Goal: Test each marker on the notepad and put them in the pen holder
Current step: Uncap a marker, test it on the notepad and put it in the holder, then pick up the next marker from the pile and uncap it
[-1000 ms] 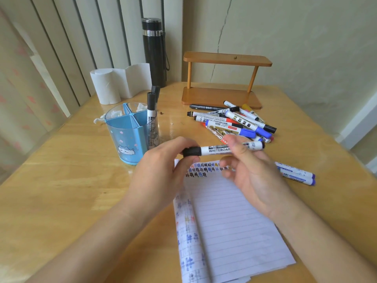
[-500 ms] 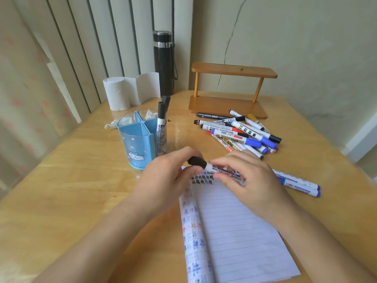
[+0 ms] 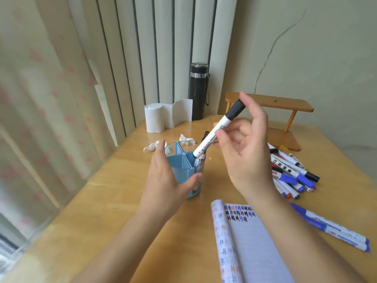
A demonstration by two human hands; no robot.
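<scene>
My left hand (image 3: 163,180) cups the clear, blue-divided holder (image 3: 184,166) on the glossy wooden bench (image 3: 81,221). My right hand (image 3: 244,156) pinches a smooth white black-capped marker (image 3: 216,133), tilted, butt end at the rim. The lined notepad (image 3: 255,248) lies beside my right forearm.

White-barrelled marker (image 3: 216,135) with black cap and black lettering; pale blue pen holder (image 3: 179,166) with blue dividers and a clear rim. Notepad (image 3: 253,244) of pale ruled paper, its top lines filled with small marks in black, blue and red. Heap of markers (image 3: 291,172), white bodies with blue, black and red caps; two more markers (image 3: 334,231) in white and blue. Honey-coloured wooden table (image 3: 102,211). Black flask (image 3: 197,90) with a silver band. White paper roll (image 3: 155,117). Cream curtain (image 3: 40,99) with a faint pink motif.
</scene>
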